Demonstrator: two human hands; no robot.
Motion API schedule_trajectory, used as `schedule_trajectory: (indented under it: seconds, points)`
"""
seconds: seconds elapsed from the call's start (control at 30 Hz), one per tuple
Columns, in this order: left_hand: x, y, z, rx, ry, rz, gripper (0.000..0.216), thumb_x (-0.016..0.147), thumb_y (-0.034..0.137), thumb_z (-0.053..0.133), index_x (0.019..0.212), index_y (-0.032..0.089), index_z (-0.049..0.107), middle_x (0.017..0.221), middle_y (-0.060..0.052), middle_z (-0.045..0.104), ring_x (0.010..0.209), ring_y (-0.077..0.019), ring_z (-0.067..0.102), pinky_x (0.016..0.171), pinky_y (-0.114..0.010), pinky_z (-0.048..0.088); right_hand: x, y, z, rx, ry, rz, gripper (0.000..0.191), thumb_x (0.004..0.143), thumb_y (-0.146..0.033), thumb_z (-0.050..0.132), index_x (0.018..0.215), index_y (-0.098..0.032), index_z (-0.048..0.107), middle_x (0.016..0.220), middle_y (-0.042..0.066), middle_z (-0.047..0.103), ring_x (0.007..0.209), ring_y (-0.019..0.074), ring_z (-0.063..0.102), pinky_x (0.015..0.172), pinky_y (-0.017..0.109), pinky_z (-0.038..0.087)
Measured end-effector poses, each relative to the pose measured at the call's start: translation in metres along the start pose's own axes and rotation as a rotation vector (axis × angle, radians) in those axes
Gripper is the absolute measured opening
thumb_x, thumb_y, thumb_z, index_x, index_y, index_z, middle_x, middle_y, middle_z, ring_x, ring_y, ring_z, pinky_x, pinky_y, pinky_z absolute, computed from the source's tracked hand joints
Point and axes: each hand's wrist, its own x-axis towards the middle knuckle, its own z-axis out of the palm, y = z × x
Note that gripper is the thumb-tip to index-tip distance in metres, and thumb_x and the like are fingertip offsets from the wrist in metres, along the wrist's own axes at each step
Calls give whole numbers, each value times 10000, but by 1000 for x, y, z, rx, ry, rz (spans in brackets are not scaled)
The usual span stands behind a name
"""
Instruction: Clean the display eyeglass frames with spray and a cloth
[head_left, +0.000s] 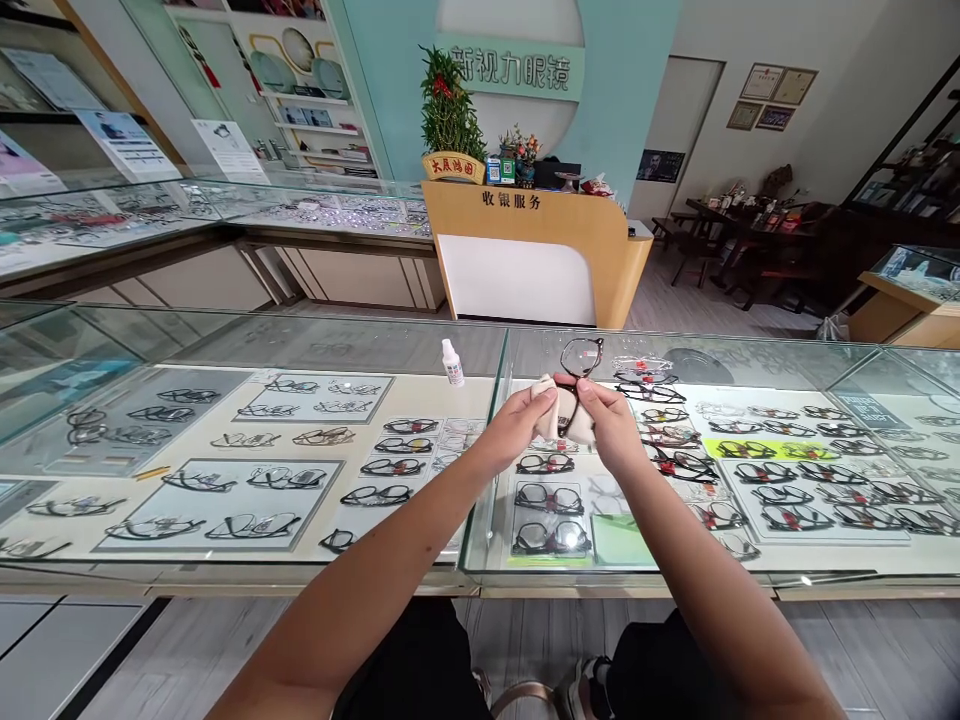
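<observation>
Above the glass display counter, both my hands hold a pair of dark-framed eyeglasses (583,355), tilted so that one lens points up and away from me. My left hand (525,418) is closed around a pale cleaning cloth (580,428), pinching it against the frame. The fingers of my right hand (606,412) grip the frame from the other side, and the cloth hangs beneath the hands. Part of the frame and one lens are hidden by the cloth and fingers. To the left of my hands, a small white spray bottle (452,362) stands upright on the counter top.
The glass display counter (480,580) runs across in front of me, with rows of eyeglasses (551,538) on trays under the glass. Beyond it stands a wooden cashier desk (525,255) with a potted plant (450,115). Another display case (330,215) is at the back left.
</observation>
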Motion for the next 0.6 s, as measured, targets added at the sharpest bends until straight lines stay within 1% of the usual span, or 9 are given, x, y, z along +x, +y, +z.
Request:
schedule_trajectory:
  seconds: [0.1, 0.17, 0.2, 0.3, 0.4, 0.5, 0.6]
  points:
    - [-5, 9, -6, 91, -117, -39, 594, 760, 618, 899, 1107, 167, 729, 862, -15, 704, 793, -148, 648, 723, -261, 482, 1, 1, -2, 153, -30, 84, 445, 922, -649, 763, 1165, -291, 868, 1119, 47, 823, 946, 256, 742, 911, 399, 580]
    - [-7, 13, -7, 162, -161, -17, 596, 750, 584, 924, 1106, 151, 718, 859, -15, 694, 764, -134, 616, 690, -252, 454, 0, 0, -2, 163, -38, 75, 424, 935, -632, 758, 1166, -294, 867, 1125, 44, 823, 951, 245, 741, 926, 385, 572]
    - [-8, 13, -6, 179, -162, 6, 612, 738, 570, 937, 1121, 149, 711, 881, -19, 700, 776, -135, 616, 695, -250, 454, 0, -1, -1, 136, -38, 57, 423, 943, -633, 749, 1165, -292, 867, 1122, 44, 819, 961, 243, 735, 927, 377, 565]
    - [-7, 10, 1, 181, -112, 72, 703, 723, 577, 944, 1231, 164, 688, 963, -30, 728, 832, -151, 640, 734, -257, 482, -1, -3, 1, -26, -40, -34, 462, 968, -665, 699, 1160, -280, 868, 1092, 54, 795, 989, 249, 703, 930, 376, 544]
    - [-5, 3, 7, 165, -45, 112, 748, 737, 624, 915, 1288, 176, 678, 971, -34, 746, 850, -166, 661, 760, -272, 508, -2, -7, 2, -181, -55, -157, 480, 1000, -685, 637, 1151, -292, 867, 1101, 62, 765, 1005, 256, 677, 969, 397, 523]
    - [-3, -1, 9, 146, 12, 136, 720, 748, 681, 877, 1219, 161, 716, 928, -40, 752, 844, -175, 666, 747, -273, 513, -2, -9, 3, -274, -68, -259, 485, 1017, -696, 597, 1115, -305, 866, 1122, 71, 753, 1031, 270, 667, 995, 411, 514]
    - [0, -4, 9, 145, 48, 140, 644, 788, 697, 829, 1140, 163, 754, 847, -26, 731, 805, -170, 648, 713, -266, 501, -2, -10, 4, -311, -61, -308, 488, 1019, -696, 591, 1083, -297, 866, 1108, 79, 748, 1080, 286, 659, 1017, 419, 505]
